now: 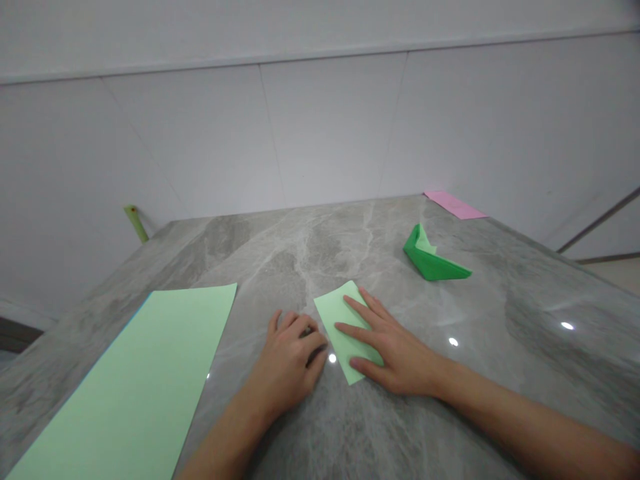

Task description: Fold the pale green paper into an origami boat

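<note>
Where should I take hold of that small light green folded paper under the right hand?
Probably the best grip is the bare left long edge of the small light green folded paper, coming from beside the left hand. It lies flat on the grey marble table, and the right hand covers its right half.

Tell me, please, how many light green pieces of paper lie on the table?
2. A large flat sheet lies at the near left; a small folded piece lies in the middle, pressed under the right hand. More could lie hidden beneath the large flat sheet.
</note>
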Demonstrator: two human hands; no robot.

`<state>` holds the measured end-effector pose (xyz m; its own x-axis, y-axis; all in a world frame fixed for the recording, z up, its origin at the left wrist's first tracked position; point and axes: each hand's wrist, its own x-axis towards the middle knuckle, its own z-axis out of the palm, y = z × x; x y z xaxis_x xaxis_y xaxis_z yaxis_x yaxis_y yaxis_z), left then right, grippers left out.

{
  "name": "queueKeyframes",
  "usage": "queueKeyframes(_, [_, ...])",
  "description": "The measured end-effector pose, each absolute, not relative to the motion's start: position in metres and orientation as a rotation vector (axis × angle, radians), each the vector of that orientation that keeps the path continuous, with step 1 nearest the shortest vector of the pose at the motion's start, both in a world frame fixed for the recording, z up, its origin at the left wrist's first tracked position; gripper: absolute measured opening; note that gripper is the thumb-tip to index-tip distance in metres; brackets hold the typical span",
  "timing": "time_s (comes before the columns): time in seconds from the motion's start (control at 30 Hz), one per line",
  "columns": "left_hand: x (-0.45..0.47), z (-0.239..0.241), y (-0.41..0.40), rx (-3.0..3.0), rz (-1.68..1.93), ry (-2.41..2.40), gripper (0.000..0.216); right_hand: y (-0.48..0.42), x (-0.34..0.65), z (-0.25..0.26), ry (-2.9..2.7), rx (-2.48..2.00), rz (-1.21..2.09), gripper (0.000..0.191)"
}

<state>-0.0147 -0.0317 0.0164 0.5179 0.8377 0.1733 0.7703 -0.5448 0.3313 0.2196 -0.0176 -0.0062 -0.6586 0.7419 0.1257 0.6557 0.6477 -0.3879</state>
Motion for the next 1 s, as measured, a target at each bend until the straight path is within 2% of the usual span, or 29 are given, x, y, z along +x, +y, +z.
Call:
queueKeyframes(0.2, [-0.0164, 0.0104, -0.0266, 2.566, 0.475, 1.427, 0.021, -0.0176, 0.2194, -0.0049, -2.591, -1.117, 0.463, 0.058])
queueKeyframes(1.0, [-0.0123, 0.0122, -0.0296, 2.542, 0.436, 1.396, 0.020, -0.0169, 0.2190, -0.0064, -2.613, -1.121, 0.440, 0.059])
